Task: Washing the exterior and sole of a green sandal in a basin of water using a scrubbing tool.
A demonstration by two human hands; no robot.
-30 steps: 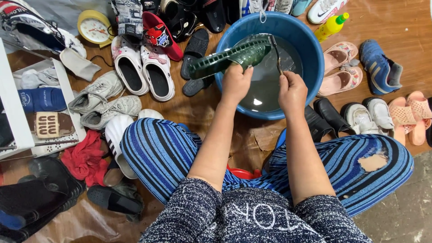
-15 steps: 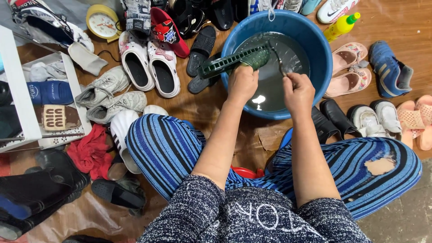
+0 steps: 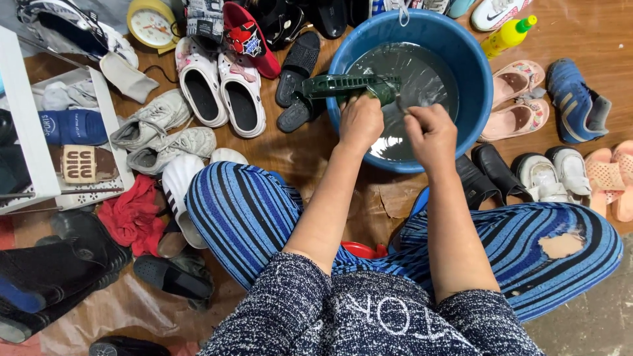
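Observation:
A blue plastic basin (image 3: 475,99) of greyish water stands on the floor in front of me. My left hand (image 3: 360,122) grips one end of a dark green slipper (image 3: 336,86), held level across the basin's left rim. My right hand (image 3: 430,134) is closed on a small brush (image 3: 401,104), bristle end against the slipper's end over the water. My knees in blue striped trousers (image 3: 244,211) spread to either side.
Many shoes ring the basin: white clogs (image 3: 221,89), black slides (image 3: 298,62), grey sneakers (image 3: 165,132), pink sandals (image 3: 517,99), a blue sneaker (image 3: 577,99), black shoes (image 3: 491,171). A yellow bottle (image 3: 508,36), a yellow clock (image 3: 151,23), a red cloth (image 3: 135,214) and a white shelf (image 3: 30,132) lie around.
The green slipper has gone from tilted to level across the basin rim. Both hands have shifted slightly toward me over the water, the right hand still working at the slipper's end.

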